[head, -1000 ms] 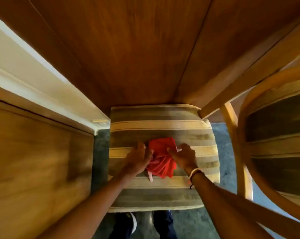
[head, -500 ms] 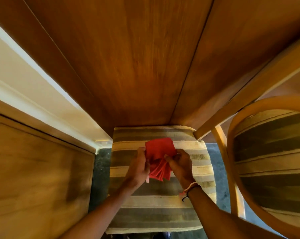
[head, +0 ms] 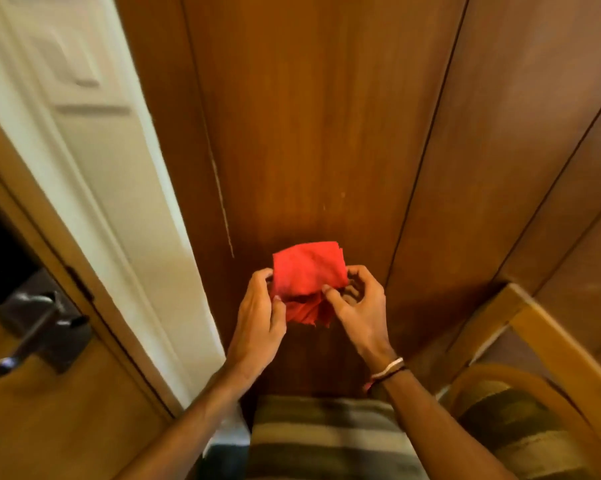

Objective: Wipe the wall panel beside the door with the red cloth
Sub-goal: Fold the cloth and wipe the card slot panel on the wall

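Both hands up in front of the wood wall panel [head: 313,140]. Red cloth [head: 307,271] bunched between them, held off the panel as far as I can tell. My left hand [head: 259,317] pinches its left edge, my right hand [head: 359,308] grips the right side, fingers curled into the folds. Door [head: 50,393] with dark handle [head: 32,327] at left, white frame [head: 119,188] between door and panel. Striped chair cushion [head: 326,441] below. No readable writing anywhere.
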